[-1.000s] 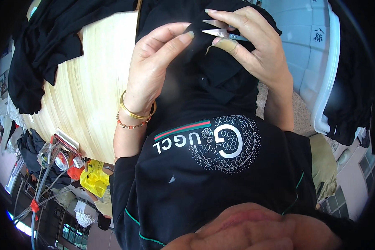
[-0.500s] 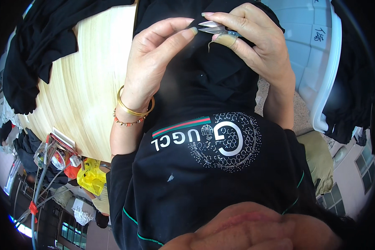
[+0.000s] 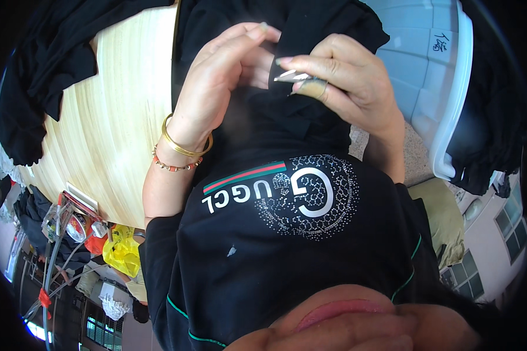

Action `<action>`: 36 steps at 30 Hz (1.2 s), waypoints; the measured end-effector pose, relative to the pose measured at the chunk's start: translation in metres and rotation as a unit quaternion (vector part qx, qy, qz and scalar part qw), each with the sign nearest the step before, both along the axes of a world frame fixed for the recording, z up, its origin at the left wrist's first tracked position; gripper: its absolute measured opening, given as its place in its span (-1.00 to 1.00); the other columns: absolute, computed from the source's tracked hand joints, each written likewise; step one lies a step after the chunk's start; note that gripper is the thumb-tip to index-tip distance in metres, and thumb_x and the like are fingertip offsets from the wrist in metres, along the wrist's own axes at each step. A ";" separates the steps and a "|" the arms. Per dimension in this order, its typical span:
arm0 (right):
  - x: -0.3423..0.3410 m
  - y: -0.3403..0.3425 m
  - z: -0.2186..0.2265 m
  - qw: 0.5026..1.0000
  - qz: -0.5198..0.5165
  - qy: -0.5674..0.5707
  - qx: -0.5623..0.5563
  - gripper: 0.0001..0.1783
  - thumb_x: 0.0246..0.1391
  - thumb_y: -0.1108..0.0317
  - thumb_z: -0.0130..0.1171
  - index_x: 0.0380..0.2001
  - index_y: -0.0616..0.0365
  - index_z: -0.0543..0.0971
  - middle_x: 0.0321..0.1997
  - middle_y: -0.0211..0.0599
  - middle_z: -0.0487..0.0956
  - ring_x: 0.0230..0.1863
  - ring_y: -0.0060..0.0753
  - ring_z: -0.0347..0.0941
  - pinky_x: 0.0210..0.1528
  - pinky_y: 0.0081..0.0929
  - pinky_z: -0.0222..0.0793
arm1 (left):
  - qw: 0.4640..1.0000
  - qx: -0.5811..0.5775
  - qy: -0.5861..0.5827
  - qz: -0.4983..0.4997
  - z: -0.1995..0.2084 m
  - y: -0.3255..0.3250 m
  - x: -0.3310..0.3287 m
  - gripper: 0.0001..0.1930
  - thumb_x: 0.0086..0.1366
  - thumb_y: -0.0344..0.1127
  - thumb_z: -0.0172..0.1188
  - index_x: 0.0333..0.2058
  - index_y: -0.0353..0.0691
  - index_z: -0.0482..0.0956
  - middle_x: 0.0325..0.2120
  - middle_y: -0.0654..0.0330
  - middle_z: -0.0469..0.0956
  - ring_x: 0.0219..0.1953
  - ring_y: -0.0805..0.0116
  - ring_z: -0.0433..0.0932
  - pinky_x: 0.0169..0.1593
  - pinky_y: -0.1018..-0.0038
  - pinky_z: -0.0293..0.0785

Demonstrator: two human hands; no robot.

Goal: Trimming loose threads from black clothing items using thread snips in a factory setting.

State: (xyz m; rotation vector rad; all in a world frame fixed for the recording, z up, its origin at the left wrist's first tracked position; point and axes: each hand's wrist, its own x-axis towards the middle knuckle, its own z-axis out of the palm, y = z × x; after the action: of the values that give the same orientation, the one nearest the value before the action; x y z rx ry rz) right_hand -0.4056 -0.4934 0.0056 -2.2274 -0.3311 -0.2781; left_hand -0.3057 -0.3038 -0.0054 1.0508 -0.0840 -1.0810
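My right hand (image 3: 357, 79) grips small metal thread snips (image 3: 291, 76) between its thumb and fingers, with the short blades close together and pointing left. A tan wrap covers part of that thumb. Opposite it, my left hand (image 3: 219, 73) is at a black cloth (image 3: 301, 29); the cloth's straight edge hides the tips of several fingers, and the thumb lies along the index finger. Its grip on the cloth is partly hidden. More black cloth lies over my lap beneath both hands.
To the left is a pale wooden table (image 3: 120, 111) with a black garment (image 3: 35, 76) draped over it. A translucent bluish bin (image 3: 418, 88) stands at the right, with dark cloth beyond it. A yellow plastic bag (image 3: 122, 251) hangs near a metal frame at the lower left.
The snips have moved down and their blades have come together. My left hand has turned, with its fingers now partly behind the cloth edge. The whole view has shifted slightly.
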 end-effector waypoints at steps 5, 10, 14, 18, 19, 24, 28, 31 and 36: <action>-0.006 0.009 0.001 1.000 0.013 0.019 0.003 -0.67 -0.24 0.37 0.36 -0.27 0.02 0.66 -0.51 -0.44 0.45 -0.47 -0.41 0.41 -0.48 -0.48 0.31 | 0.992 0.031 -0.116 -0.029 -0.006 -0.009 -0.003 -0.70 0.33 -0.24 0.13 -0.06 -0.29 0.53 -0.41 0.28 0.59 -0.34 0.60 0.54 -0.24 0.67 0.41; -0.004 0.002 0.003 0.999 0.033 0.012 0.038 -0.62 -0.24 0.41 0.37 -0.21 0.07 0.65 -0.48 -0.38 0.48 -0.46 -0.39 0.41 -0.44 -0.52 0.32 | 0.988 -0.004 -0.157 -0.001 -0.017 -0.014 -0.008 -0.72 0.32 -0.41 0.12 -0.01 -0.32 0.53 -0.17 0.12 0.63 -0.14 0.47 0.59 -0.02 0.60 0.47; -0.003 -0.011 0.018 0.998 0.008 -0.001 0.060 -0.55 -0.18 0.43 0.38 -0.11 0.18 0.62 -0.45 -0.34 0.51 -0.42 -0.45 0.42 -0.40 -0.56 0.31 | 0.956 0.089 -0.280 -0.003 -0.006 -0.002 -0.009 -0.72 0.31 -0.46 0.13 -0.01 -0.36 0.54 -0.17 0.13 0.62 -0.13 0.49 0.57 -0.01 0.63 0.45; -0.002 -0.019 0.026 0.999 -0.011 -0.027 0.019 -0.54 -0.16 0.42 0.37 -0.08 0.23 0.61 -0.43 -0.33 0.53 -0.40 -0.50 0.41 -0.38 -0.61 0.32 | 0.906 0.092 -0.396 0.118 0.003 0.007 -0.013 -0.79 0.29 -0.46 0.14 -0.12 -0.36 0.61 -0.37 0.19 0.63 -0.34 0.54 0.54 -0.19 0.64 0.44; -0.001 -0.018 0.027 0.999 -0.013 -0.030 0.022 -0.54 -0.16 0.42 0.37 -0.08 0.23 0.61 -0.43 -0.33 0.53 -0.40 -0.50 0.41 -0.38 -0.61 0.32 | 0.904 0.094 -0.400 0.116 0.003 0.008 -0.011 -0.79 0.29 -0.46 0.14 -0.12 -0.36 0.61 -0.37 0.19 0.63 -0.34 0.54 0.54 -0.19 0.64 0.44; 0.005 -0.014 0.031 0.998 -0.005 -0.053 0.020 -0.56 -0.14 0.43 0.37 -0.10 0.23 0.62 -0.44 -0.33 0.53 -0.41 -0.51 0.42 -0.40 -0.60 0.30 | 0.964 -0.026 -0.226 0.140 0.002 0.016 -0.012 -0.75 0.28 -0.47 0.16 -0.07 -0.30 0.58 -0.20 0.20 0.61 -0.11 0.53 0.52 -0.05 0.68 0.39; 0.009 -0.006 0.036 0.999 -0.029 -0.018 -0.014 -0.52 -0.14 0.50 0.33 -0.03 0.23 0.59 -0.32 -0.33 0.52 -0.34 -0.55 0.38 -0.36 -0.66 0.21 | 0.988 -0.062 -0.025 0.137 0.003 0.012 -0.022 -0.72 0.29 -0.45 0.15 -0.02 -0.30 0.54 -0.19 0.22 0.60 -0.12 0.57 0.53 -0.04 0.69 0.40; 0.015 -0.005 0.030 0.998 -0.026 -0.042 -0.024 -0.54 -0.13 0.52 0.32 -0.05 0.20 0.61 -0.40 -0.34 0.49 -0.37 -0.53 0.38 -0.37 -0.63 0.23 | 0.990 -0.049 -0.041 0.129 0.004 0.012 -0.023 -0.72 0.30 -0.44 0.14 -0.02 -0.30 0.55 -0.20 0.24 0.61 -0.13 0.59 0.53 -0.03 0.70 0.39; 0.018 0.006 0.050 0.998 -0.057 0.022 0.006 -0.60 -0.12 0.49 0.35 -0.11 0.24 0.60 -0.43 -0.28 0.50 -0.41 -0.39 0.40 -0.38 -0.53 0.28 | 0.991 -0.040 -0.065 0.107 0.002 0.014 -0.024 -0.73 0.30 -0.45 0.13 -0.02 -0.30 0.55 -0.19 0.26 0.61 -0.13 0.60 0.52 -0.02 0.69 0.39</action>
State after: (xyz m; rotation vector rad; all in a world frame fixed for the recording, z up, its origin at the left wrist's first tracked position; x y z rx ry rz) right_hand -0.3871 -0.4874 0.0559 -2.2409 -0.1783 -0.2918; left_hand -0.3301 -0.2898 -0.0031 1.0326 -0.1155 -0.8094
